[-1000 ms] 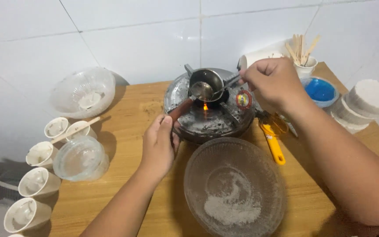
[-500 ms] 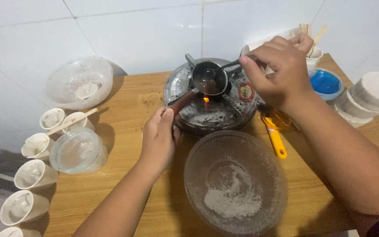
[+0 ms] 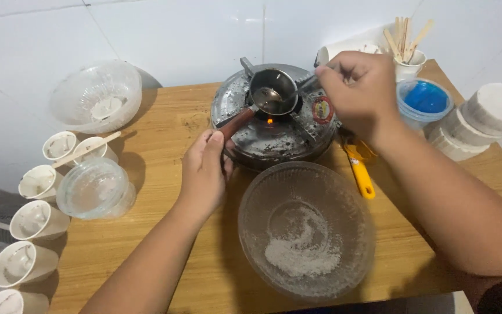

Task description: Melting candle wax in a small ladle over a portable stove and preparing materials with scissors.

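At the table's [image 3: 146, 256] back edge, the left hand [image 3: 203, 174] grips the small pan's [image 3: 273, 93] handle (flame beneath) while the right hand [image 3: 355, 93] pinches a spoon [image 3: 274, 97] in it.

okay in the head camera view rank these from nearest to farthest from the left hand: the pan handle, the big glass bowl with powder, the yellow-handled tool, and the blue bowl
1. Pan handle: in the left hand's grip, just ahead of it.
2. Big glass bowl: right beside the hand, toward the table's near edge.
3. Yellow-handled tool: farther right, past the bowl's rim.
4. Blue bowl: far right, near the wall.
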